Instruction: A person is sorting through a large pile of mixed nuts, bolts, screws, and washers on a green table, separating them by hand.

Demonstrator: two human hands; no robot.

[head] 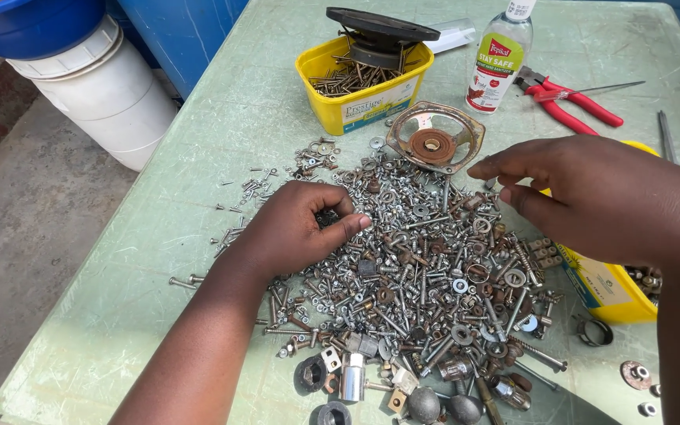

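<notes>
A: Head view, looking down on a pale green table (pixel 198 142). What fills the middle?

B: A wide heap of hardware (pixel 426 275): small bright screws, bolts, nuts and washers, mostly silver, with rusty brown pieces mixed in (larger sockets and dark rounded fittings sit along the near edge). It runs from the table's middle toward the near edge, thinning into stray screws on the left.

A: And the left hand (pixel 297 228)?

B: It rests on the left part of the heap, fingers curled in and thumb pressed to the fingertips, pinched on a few small dark pieces I cannot make out singly.

A: The right hand (pixel 584 197)?

B: It hovers above the heap's right side, fingers loosely bent and apart, holding nothing that I can see. Its fingertips are near a rusty round speaker frame (pixel 434 138) lying at the far rim of the heap.

A: What else stands on the table?

B: Toward the far edge, a yellow tub (pixel 364 102) holding long screws, with a dark speaker part resting across its top. Just right of it, a clear bottle (pixel 500 59) with a green and red label, then red-handled pliers (pixel 572 102) nearer the far right corner. A second yellow tub (pixel 611 295) sits by the right edge, partly hidden under the right forearm.

A: Off the table?

B: A white bucket (pixel 104 90) stands on the floor beyond the left edge.
</notes>
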